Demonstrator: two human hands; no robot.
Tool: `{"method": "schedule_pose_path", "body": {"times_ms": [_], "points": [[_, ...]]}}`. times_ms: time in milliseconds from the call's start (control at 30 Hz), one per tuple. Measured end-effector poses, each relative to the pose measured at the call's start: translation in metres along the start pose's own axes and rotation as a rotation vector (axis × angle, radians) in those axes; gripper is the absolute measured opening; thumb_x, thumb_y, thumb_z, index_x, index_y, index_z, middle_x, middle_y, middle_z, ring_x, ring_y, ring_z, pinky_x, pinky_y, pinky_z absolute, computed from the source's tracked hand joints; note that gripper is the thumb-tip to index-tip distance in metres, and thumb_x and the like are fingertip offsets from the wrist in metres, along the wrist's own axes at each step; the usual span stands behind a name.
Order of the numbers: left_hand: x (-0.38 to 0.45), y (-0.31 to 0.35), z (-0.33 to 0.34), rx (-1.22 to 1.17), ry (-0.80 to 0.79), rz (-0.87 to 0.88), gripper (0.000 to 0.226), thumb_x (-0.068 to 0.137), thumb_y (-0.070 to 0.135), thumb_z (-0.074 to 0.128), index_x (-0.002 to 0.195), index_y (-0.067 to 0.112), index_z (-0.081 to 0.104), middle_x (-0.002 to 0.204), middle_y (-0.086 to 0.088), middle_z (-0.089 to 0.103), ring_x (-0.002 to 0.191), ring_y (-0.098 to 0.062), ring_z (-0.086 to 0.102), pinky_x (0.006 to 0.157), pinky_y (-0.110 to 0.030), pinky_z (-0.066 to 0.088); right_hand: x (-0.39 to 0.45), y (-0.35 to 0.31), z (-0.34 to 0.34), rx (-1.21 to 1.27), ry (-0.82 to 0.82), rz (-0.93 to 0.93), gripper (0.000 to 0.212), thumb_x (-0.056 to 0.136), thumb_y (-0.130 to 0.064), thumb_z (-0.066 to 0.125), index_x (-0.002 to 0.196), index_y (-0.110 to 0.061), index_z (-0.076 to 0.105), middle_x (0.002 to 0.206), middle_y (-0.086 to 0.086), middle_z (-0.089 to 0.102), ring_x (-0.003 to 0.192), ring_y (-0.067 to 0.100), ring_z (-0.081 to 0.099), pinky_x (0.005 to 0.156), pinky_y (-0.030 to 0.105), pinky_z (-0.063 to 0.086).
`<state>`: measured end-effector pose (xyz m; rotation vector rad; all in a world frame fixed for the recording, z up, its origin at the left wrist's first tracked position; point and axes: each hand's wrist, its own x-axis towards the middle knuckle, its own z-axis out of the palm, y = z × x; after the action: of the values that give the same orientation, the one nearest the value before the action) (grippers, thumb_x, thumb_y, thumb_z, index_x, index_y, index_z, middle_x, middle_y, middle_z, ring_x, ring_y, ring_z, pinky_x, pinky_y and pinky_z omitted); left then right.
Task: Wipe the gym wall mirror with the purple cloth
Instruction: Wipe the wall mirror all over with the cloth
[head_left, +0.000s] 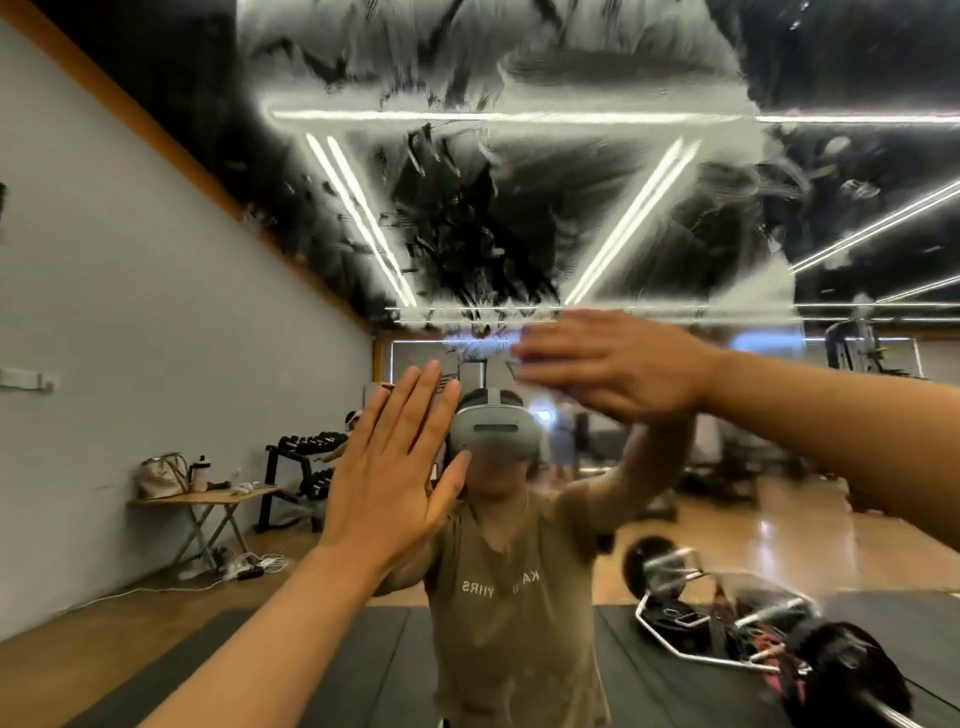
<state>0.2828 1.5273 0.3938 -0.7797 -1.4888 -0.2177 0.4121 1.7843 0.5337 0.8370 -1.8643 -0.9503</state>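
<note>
Where the head view meets the glass, the mirror (519, 208) fills nearly the whole frame, and its upper half is clouded with a pale, streaky film smeared in swirls and short strokes, broken by dark patches where the reflected ceiling and its light strips show through. Lower down the glass is clearer and gives back a person in an olive shirt wearing a grey headset, a folding bench (208, 496) with a bag and bottle, a dumbbell rack (301, 462), and a barbell (727, 623) lying on dark floor mats.

Raised toward the glass, the left hand (395, 467) is flat and wide, fingers straight and close together, pointing up; it holds nothing. Higher and to the right, the right hand (613, 364) lies sideways with fingers stretched out toward the left, also flat and empty, its fingertips blurred at the lower edge of the smeared film. No purple cloth can be made out under either hand.
</note>
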Motion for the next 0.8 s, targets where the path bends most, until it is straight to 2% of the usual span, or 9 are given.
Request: {"method": "schedule_pose_path", "body": {"times_ms": [100, 233, 300, 400, 467, 567, 667, 800], "points": [[-0.002, 0.000, 0.003, 0.010, 0.005, -0.029, 0.069, 0.103, 0.049, 0.032, 0.160, 0.012, 0.021, 0.169, -0.008, 0.011, 0.156, -0.022, 0.011, 0.125, -0.043, 0.013, 0.024, 0.025, -0.015, -0.036, 0.170, 0.395, 0.051, 0.106, -0.037, 0.030, 0.153, -0.021, 0.041, 0.162, 0.003, 0.034, 0.152, 0.024, 0.025, 0.123, 0.050, 0.021], [-0.003, 0.001, 0.004, 0.038, 0.022, -0.077, 0.070, 0.103, 0.050, 0.032, 0.160, 0.010, 0.023, 0.168, -0.010, 0.015, 0.155, -0.023, 0.013, 0.125, -0.044, 0.013, 0.057, 0.002, -0.006, -0.036, 0.326, 0.842, 0.056, 0.103, -0.038, 0.026, 0.157, -0.023, 0.032, 0.166, 0.002, 0.025, 0.155, 0.021, 0.014, 0.125, 0.035, 0.002], [-0.006, 0.001, 0.003, 0.031, 0.031, -0.101, 0.070, 0.103, 0.049, 0.032, 0.159, 0.007, 0.024, 0.168, -0.011, 0.017, 0.155, -0.023, 0.014, 0.125, -0.043, 0.013, 0.065, -0.030, 0.008, -0.017, 0.350, 0.900, 0.056, 0.105, -0.036, 0.030, 0.159, -0.022, 0.030, 0.167, 0.003, 0.022, 0.155, 0.022, 0.010, 0.126, 0.037, 0.001], [-0.012, -0.003, 0.000, 0.024, 0.032, -0.111, 0.071, 0.103, 0.047, 0.033, 0.159, 0.005, 0.022, 0.168, -0.012, 0.015, 0.155, -0.024, 0.013, 0.126, -0.041, 0.010, 0.058, -0.090, 0.037, -0.072, 0.271, 0.591, 0.056, 0.104, -0.037, 0.034, 0.156, -0.018, 0.036, 0.164, 0.007, 0.029, 0.154, 0.028, 0.018, 0.125, 0.047, 0.013], [-0.023, -0.012, -0.003, 0.027, 0.019, -0.129, 0.070, 0.103, 0.046, 0.031, 0.160, 0.006, 0.019, 0.168, -0.012, 0.013, 0.156, -0.023, 0.011, 0.126, -0.042, 0.009, 0.046, -0.124, 0.052, -0.135, 0.182, 0.404, 0.056, 0.103, -0.038, 0.036, 0.156, -0.019, 0.037, 0.164, 0.007, 0.028, 0.153, 0.030, 0.021, 0.125, 0.047, 0.013], [-0.045, -0.027, -0.009, 0.033, -0.006, -0.139, 0.069, 0.104, 0.045, 0.030, 0.160, 0.007, 0.018, 0.168, -0.012, 0.012, 0.155, -0.024, 0.012, 0.124, -0.044, 0.012, 0.025, -0.160, 0.061, -0.151, 0.055, 0.156, 0.057, 0.104, -0.039, 0.037, 0.158, -0.023, 0.032, 0.166, 0.002, 0.025, 0.155, 0.029, 0.015, 0.125, 0.046, 0.011], [-0.061, -0.038, -0.015, 0.048, -0.019, -0.113, 0.069, 0.102, 0.044, 0.033, 0.161, 0.010, 0.018, 0.169, -0.011, 0.012, 0.155, -0.024, 0.013, 0.125, -0.043, 0.011, 0.015, -0.158, 0.056, -0.132, -0.075, -0.120, 0.054, 0.105, -0.038, 0.030, 0.158, -0.025, 0.031, 0.166, -0.002, 0.025, 0.155, 0.026, 0.012, 0.126, 0.044, 0.011], [-0.067, -0.046, -0.019, 0.079, -0.020, -0.072, 0.066, 0.103, 0.045, 0.033, 0.159, 0.009, 0.026, 0.168, -0.011, 0.017, 0.154, -0.025, 0.019, 0.126, -0.040, 0.011, 0.032, -0.116, 0.043, 0.034, -0.190, -0.425, 0.049, 0.106, -0.030, 0.033, 0.153, -0.020, 0.044, 0.162, 0.001, 0.035, 0.154, 0.022, 0.020, 0.126, 0.044, 0.014]]}}
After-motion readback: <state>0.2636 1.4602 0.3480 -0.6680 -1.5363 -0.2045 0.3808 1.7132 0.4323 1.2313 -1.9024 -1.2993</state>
